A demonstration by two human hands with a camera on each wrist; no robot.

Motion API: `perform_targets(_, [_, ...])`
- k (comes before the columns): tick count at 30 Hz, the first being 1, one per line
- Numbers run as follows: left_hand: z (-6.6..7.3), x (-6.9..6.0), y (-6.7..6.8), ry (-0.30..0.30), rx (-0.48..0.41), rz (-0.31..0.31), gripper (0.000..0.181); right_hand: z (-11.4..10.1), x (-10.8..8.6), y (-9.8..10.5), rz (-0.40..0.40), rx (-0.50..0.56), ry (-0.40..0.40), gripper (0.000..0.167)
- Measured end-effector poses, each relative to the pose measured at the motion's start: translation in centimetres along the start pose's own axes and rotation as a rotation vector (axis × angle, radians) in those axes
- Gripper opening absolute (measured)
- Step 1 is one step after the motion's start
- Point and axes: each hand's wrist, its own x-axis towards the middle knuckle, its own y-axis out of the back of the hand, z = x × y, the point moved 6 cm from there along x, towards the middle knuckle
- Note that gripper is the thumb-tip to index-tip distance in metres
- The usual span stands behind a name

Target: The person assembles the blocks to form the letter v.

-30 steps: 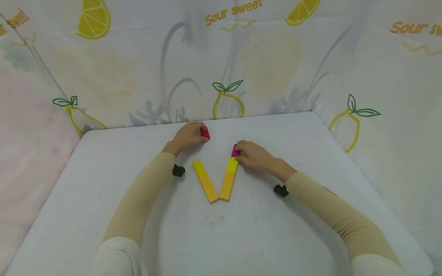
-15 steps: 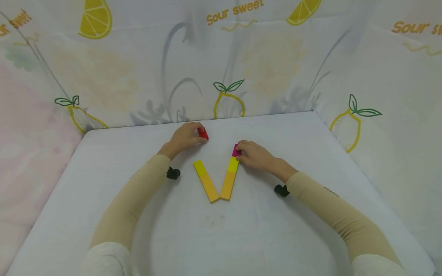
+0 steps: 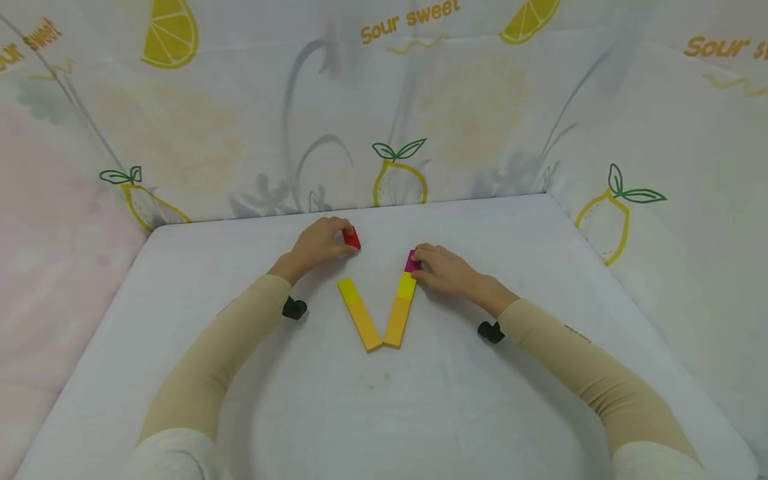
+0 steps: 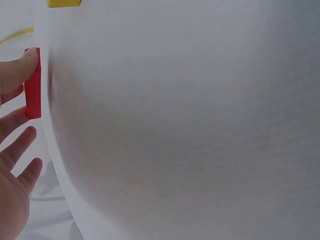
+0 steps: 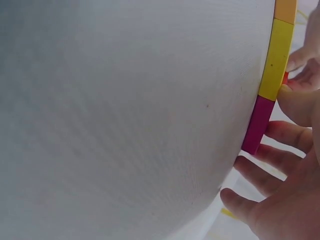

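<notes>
My left hand [image 3: 317, 241] pinches a small red block [image 3: 354, 240] between thumb and fingertips near the back of the table. In the left wrist view, the red block [image 4: 33, 92] appears just above the cloth. My right hand [image 3: 447, 272] has thumb and fingertips around a magenta block [image 3: 411, 263]. That block lies end to end with a yellow block [image 3: 406, 287] and an orange block [image 3: 397, 323]. A second strip, yellow block [image 3: 349, 291] and orange block [image 3: 366, 328], slants to meet the first at the bottom, forming a V. Fingers partly cover the red and magenta blocks.
The blocks lie on a white cloth-covered table [image 3: 456, 393]. Its back edge meets a lemon-printed fabric wall [image 3: 480, 133]. Dark wrist cameras hang under the left wrist [image 3: 295, 308] and right wrist [image 3: 491, 331].
My left hand, with the red block, has shifted slightly left and toward me, and its forearm has swung left. My right hand has stayed at the magenta block.
</notes>
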Motion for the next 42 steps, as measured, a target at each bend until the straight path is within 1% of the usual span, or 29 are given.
perform_targets(3, [0.0, -0.5, 0.0, -0.008, 0.001, -0.003, 0.032, 0.0, 0.0, 0.0, 0.005, 0.011, 0.002, 0.032])
perform_targets(7, [-0.3, -1.3, 0.0, -0.005, 0.029, -0.009, 0.034, 0.0, -0.1, -0.1, 0.004, 0.018, 0.004, 0.031])
perform_targets(10, [-0.5, -1.7, 0.1, -0.008, 0.045, 0.003, 0.032, 0.0, 0.0, -0.1, 0.003, 0.012, 0.0, 0.031])
perform_targets(15, [-0.6, -2.3, 0.3, 0.005, 0.015, 0.022, 0.03, 0.1, 0.0, -0.2, -0.002, 0.011, 0.001, 0.028])
perform_targets(21, [-0.5, -2.7, 0.2, 0.035, -0.009, 0.008, 0.031, 0.2, -0.1, -0.1, -0.015, 0.003, -0.013, 0.025])
perform_targets(25, [-0.4, -3.1, 0.3, 0.049, -0.023, 0.008, 0.032, 0.2, 0.0, -0.2, -0.024, 0.006, -0.026, 0.031])
perform_targets(28, [-0.4, -3.4, 0.3, 0.049, -0.034, 0.012, 0.03, 0.3, 0.1, -0.2, -0.028, 0.005, -0.035, 0.035])
perform_targets(33, [-0.4, -3.7, 0.3, 0.041, -0.054, 0.021, 0.029, 0.4, 0.0, -0.2, -0.017, 0.011, -0.031, 0.033])
perform_targets(35, [-0.4, -3.9, 0.4, 0.037, -0.059, 0.022, 0.03, 0.5, 0.0, -0.3, -0.023, 0.013, -0.042, 0.034])
perform_targets(40, [-0.5, -4.3, 0.4, 0.035, -0.063, 0.023, 0.03, 0.7, 0.1, -0.5, -0.032, -0.004, -0.06, 0.036])
perform_targets(42, [-0.6, -4.5, 0.2, 0.037, -0.062, 0.02, 0.029, 0.6, 0.1, -0.5, -0.026, -0.011, -0.053, 0.037])
